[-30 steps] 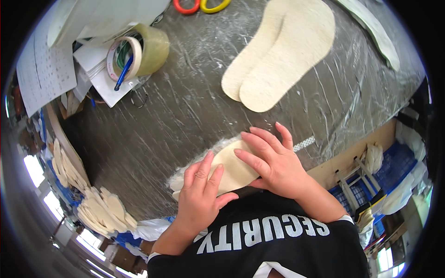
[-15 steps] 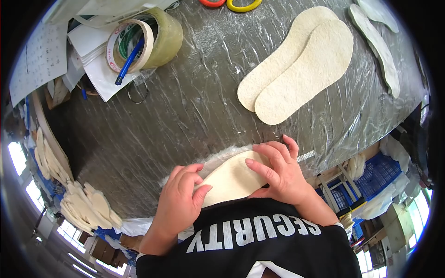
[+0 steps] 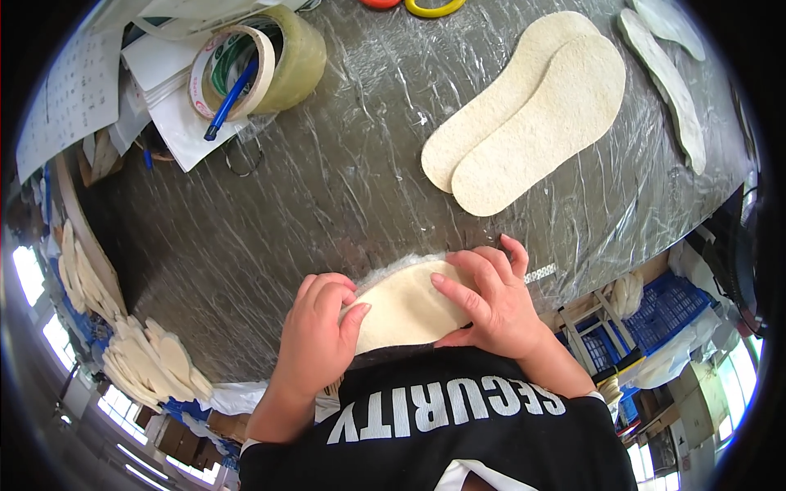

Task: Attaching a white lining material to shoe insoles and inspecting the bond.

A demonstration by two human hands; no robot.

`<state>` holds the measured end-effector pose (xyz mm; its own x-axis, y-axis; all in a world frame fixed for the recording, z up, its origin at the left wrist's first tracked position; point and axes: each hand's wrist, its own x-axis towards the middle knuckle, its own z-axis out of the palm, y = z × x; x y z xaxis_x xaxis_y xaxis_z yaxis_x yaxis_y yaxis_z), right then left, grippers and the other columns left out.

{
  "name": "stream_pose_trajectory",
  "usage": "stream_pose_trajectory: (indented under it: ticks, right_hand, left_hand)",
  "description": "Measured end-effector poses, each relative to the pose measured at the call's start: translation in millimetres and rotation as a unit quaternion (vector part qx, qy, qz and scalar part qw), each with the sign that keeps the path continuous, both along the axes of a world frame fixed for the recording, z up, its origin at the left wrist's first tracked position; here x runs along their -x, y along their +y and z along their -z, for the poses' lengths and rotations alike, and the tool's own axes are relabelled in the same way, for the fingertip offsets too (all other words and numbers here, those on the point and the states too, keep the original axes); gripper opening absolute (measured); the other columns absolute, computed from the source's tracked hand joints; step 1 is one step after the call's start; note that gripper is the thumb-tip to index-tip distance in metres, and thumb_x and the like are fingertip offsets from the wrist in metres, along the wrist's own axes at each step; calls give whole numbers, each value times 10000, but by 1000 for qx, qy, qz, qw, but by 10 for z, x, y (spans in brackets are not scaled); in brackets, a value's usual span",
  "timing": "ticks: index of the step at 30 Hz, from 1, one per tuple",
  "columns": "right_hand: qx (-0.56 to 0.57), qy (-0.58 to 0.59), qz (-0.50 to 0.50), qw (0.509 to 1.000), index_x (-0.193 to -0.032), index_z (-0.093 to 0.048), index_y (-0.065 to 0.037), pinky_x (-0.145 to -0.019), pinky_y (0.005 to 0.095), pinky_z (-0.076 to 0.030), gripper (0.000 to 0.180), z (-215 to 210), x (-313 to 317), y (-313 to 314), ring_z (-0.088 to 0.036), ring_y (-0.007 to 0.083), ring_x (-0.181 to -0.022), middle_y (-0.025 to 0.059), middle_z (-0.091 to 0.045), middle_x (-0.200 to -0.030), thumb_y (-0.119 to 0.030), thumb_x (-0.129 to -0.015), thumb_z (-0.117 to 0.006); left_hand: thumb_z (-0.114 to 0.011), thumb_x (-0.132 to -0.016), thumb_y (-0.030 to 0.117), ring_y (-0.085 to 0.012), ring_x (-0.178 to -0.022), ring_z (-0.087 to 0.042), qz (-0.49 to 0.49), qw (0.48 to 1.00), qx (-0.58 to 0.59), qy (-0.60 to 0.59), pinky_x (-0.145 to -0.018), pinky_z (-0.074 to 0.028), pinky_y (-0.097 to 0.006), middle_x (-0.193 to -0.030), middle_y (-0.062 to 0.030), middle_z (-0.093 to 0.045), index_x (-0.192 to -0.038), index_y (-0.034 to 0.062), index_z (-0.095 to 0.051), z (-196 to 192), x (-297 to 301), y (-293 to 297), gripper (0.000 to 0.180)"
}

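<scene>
A cream insole (image 3: 405,309) lies across the near edge of the table, right in front of my body. White fluffy pile (image 3: 403,265) shows along its far edge, as if on its underside. My left hand (image 3: 321,329) pinches the insole's left end between thumb and curled fingers. At the other end my right hand (image 3: 497,307) grips it, with the index finger bent over the top face, the thumb at the near edge and the little finger raised. Farther off, two more cream insoles (image 3: 540,123) lie flat, one overlapping the other.
Clear plastic covers the dark table (image 3: 246,237). Tape rolls (image 3: 296,61) with a blue pen (image 3: 232,100) rest on papers at far left. Scissors handles (image 3: 434,8) show at the far edge, more pale pieces (image 3: 667,90) at far right. Gloves (image 3: 155,360) hang at left; a blue crate (image 3: 667,315) is at right.
My left hand has moved slightly up and closer along the insole's left end, and less of the fluffy pile shows there. The right hand stays nearly in place.
</scene>
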<state>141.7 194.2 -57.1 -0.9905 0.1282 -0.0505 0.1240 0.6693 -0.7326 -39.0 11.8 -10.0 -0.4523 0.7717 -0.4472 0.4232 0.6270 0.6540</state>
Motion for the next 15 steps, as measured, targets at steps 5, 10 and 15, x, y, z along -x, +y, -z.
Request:
stream_pose_trajectory:
  ticks: [5,10,15]
  right_hand:
    - [-4,-16,-2,1000,-1327,-497,-197,-1033,572,-216,904,-31,13,-13,-509,310,-1077,122,-521,-1227,-542,-544,-789]
    - [-46,-84,-7,995,-1332,-510,-208,-1071,587,-156,916,-140,66,-35,-467,320,-1168,102,-495,-1304,-545,-523,-776]
    - [-79,-50,-57,994,-1348,-509,-220,-1098,597,-129,904,-235,193,-125,-405,315,-1303,112,-446,-1406,-535,-533,-743]
  left_hand:
    - [-659,-791,46,-312,-847,-558,-22,1000,3,10,-759,-457,-370,-921,-138,-595,-835,1,-533,47,-31,12,141]
    - [-670,-786,60,-305,-840,-563,-23,999,11,43,-746,-456,-372,-894,-130,-593,-818,2,-555,99,-49,-4,133]
    - [-678,-782,66,-300,-826,-563,-25,997,8,66,-733,-461,-364,-891,-129,-588,-832,2,-566,114,-73,-12,139]
